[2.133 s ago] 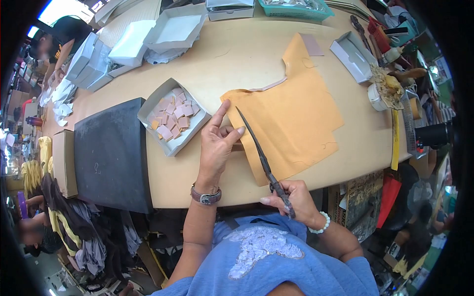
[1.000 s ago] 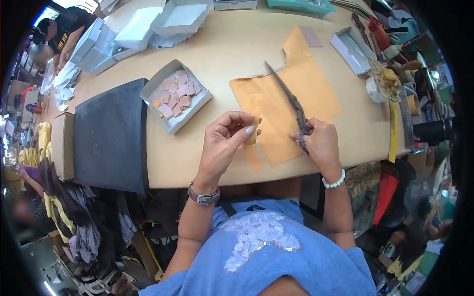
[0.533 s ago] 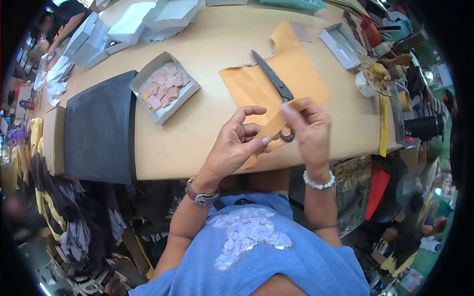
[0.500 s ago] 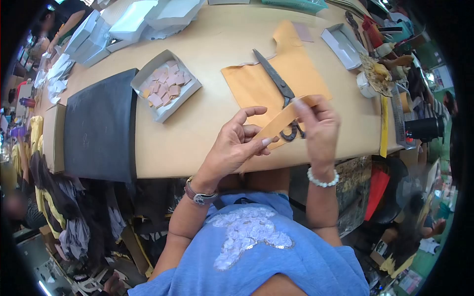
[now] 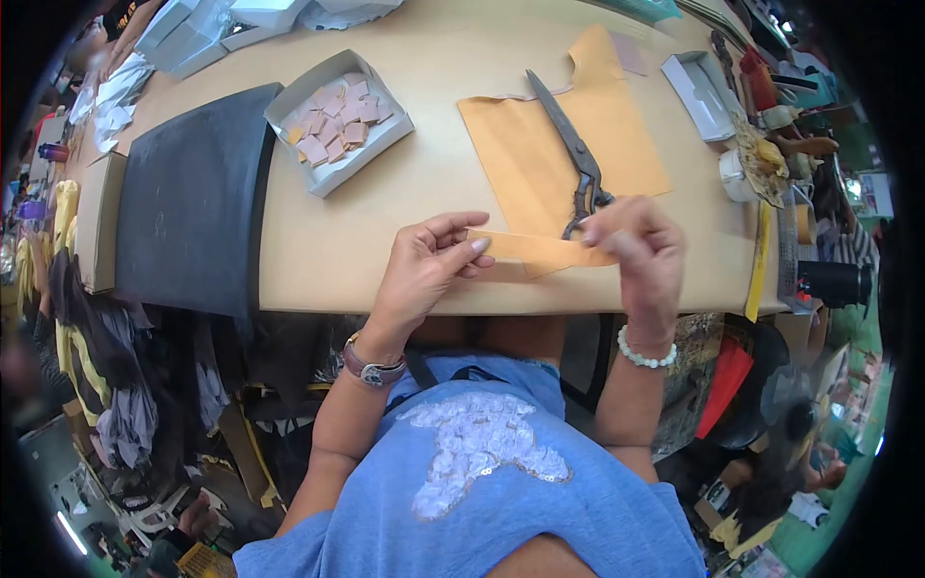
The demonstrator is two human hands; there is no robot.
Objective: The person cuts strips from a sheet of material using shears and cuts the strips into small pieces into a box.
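A narrow tan-orange leather-like strip point(image 5: 535, 250) is stretched almost level between my hands above the table's front edge. My left hand point(image 5: 416, 272) pinches its left end between thumb and fingers. At the other end, my right hand point(image 5: 653, 265) is closed on the strip, its fingers slightly blurred. Just beyond lies a larger sheet point(image 5: 631, 140) of the same material, flat on the table. Dark metal scissors point(image 5: 575, 144) rest on that sheet, blades pointing away from me, handles partly hidden by my right hand and the strip.
A white open box point(image 5: 374, 154) of small pinkish squares point(image 5: 337, 125) stands at left, beside a black board point(image 5: 198, 193). To the right are another white box point(image 5: 696, 91), a messy tub point(image 5: 737, 178) and a black cylinder point(image 5: 836, 283). A person's arm shows at upper left.
The strip has turned from slanting up to the right to nearly level. My right hand has come down and slightly right; my left hand has shifted left. The view has also shifted.
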